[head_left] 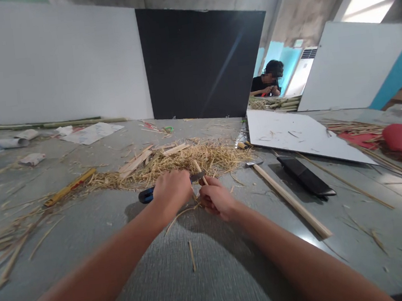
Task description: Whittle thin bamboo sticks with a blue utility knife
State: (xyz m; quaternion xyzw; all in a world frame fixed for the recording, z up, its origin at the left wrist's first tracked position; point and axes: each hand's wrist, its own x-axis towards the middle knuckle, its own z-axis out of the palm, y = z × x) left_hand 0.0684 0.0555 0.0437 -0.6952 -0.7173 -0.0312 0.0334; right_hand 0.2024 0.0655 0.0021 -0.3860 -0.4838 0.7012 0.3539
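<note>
My left hand (172, 188) is closed around a utility knife (146, 196) with a blue and black handle. Its dark blade sticks out to the right and lies against a thin bamboo stick (198, 166). Closed on that stick is my right hand (217, 198), with the pale upper end showing above the fingers. Both hands are close together, low over the grey table (142, 271). Just beyond them spreads a heap of straw-coloured shavings (201, 155), with several flat wood strips (136, 163) on its left side.
A hammer (290, 198) and a black flat object (306, 175) lie on the right. A yellow tool (70, 187) is at the left. A white board (303, 132) lies flat; a black panel (202, 61) stands behind. A person (269, 81) sits beyond, hands together.
</note>
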